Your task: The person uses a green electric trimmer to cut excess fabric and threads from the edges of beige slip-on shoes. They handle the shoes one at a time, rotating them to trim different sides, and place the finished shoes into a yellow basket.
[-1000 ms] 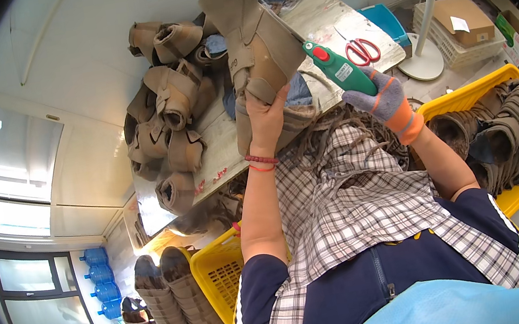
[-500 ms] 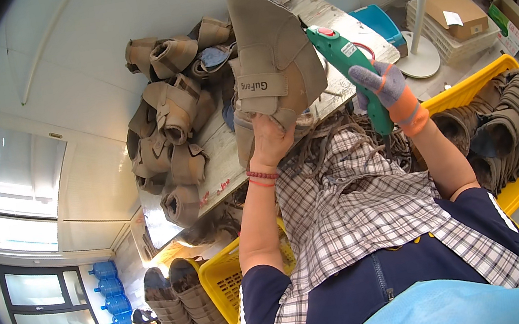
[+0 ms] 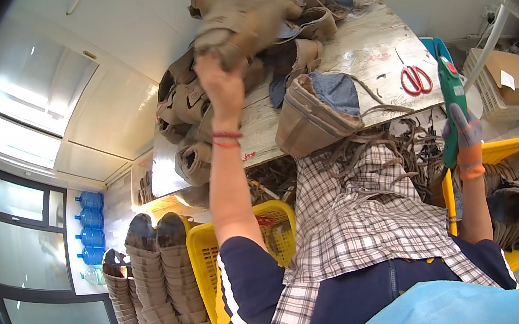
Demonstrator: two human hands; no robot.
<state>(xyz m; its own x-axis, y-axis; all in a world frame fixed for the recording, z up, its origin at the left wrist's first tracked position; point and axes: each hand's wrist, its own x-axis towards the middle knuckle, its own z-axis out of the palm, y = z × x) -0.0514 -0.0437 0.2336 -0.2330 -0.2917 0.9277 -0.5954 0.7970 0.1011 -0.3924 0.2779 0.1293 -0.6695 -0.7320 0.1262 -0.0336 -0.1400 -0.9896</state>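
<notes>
Worktable (image 3: 352,59): left hand (image 3: 220,87) grips one tan boot upper (image 3: 243,15); right hand (image 3: 466,136) clasps one green tool (image 3: 450,91).

Navy short sleeves, red wristbands (image 3: 226,140), grey-orange glove (image 3: 467,143)

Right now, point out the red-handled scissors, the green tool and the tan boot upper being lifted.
red-handled scissors (image 3: 417,79), head view, on the handles.
green tool (image 3: 451,93), head view, mid-body.
tan boot upper (image 3: 243,18), head view, its blurred middle.

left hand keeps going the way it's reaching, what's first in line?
Probably the heap of tan boot uppers at the table's far side; the left hand already holds a blurred tan boot upper above it. Depth unclear.
</notes>
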